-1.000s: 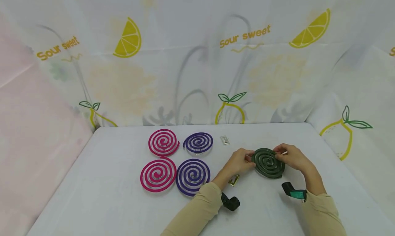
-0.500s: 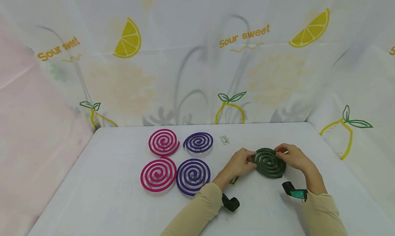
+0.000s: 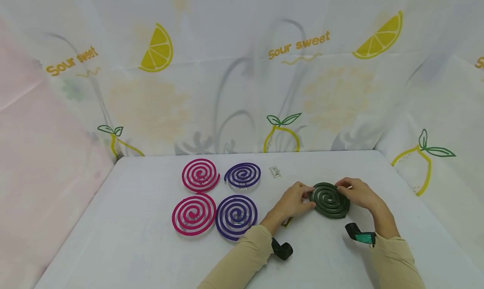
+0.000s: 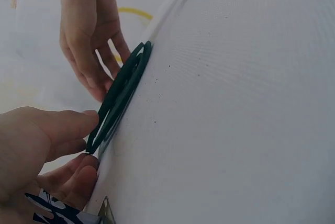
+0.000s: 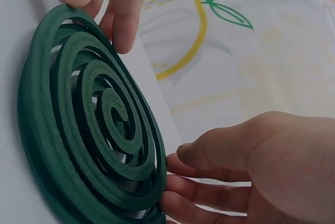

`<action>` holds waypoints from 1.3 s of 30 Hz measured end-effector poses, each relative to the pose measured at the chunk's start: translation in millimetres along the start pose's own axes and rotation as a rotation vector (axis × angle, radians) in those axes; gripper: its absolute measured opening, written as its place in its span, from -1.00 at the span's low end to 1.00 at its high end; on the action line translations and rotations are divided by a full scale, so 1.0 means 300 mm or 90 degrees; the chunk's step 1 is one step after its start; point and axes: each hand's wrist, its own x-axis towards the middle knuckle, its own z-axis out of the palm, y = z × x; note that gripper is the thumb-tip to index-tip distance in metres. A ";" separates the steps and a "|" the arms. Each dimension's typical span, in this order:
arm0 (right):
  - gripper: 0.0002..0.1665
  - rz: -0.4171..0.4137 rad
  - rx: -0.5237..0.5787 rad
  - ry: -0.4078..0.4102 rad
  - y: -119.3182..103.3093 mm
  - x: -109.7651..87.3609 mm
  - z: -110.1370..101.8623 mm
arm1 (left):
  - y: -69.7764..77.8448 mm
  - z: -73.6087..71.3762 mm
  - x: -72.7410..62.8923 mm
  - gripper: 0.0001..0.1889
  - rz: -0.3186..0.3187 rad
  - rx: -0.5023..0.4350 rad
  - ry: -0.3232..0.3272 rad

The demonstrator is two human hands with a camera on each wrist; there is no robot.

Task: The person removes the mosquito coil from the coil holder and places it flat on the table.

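Observation:
A dark green mosquito coil [image 3: 330, 200] sits low over the right part of the table. In the right wrist view it looks like two spirals lying together, with narrow gaps between their rings. My left hand [image 3: 293, 200] pinches its left edge, thumb above and fingers lower in the left wrist view. At the far right edge, my right hand [image 3: 359, 192] has its fingertips on the rim; its thumb [image 5: 209, 148] lies close to the edge. A small gold metal stand [image 3: 287, 222] is partly hidden behind the left hand and wrist.
Two pink mosquito coils [image 3: 200, 175] and two purple ones [image 3: 243, 174] lie left of the hands, front and back. Behind the left hand lies a small silver metal stand [image 3: 275, 172]. Fabric printed with lemons [image 3: 281, 137] hangs behind the white table [image 3: 124, 222].
The green coil and my left hand have shifted very slightly to the right, and the gold stand is more covered. The other coils have stayed in place.

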 end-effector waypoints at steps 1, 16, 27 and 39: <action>-0.65 -0.001 0.001 -0.001 0.001 0.001 0.001 | -0.002 0.000 0.000 -0.52 0.001 0.003 0.002; -0.61 0.004 0.011 -0.009 -0.004 -0.008 0.003 | -0.001 0.006 -0.008 -0.53 0.007 0.002 0.012; -0.60 -0.001 0.022 -0.015 -0.004 -0.012 0.001 | 0.001 0.007 -0.008 -0.53 0.007 0.009 0.015; -0.60 -0.010 0.014 -0.016 0.003 -0.009 0.000 | 0.007 0.003 -0.009 -0.54 0.008 0.023 0.014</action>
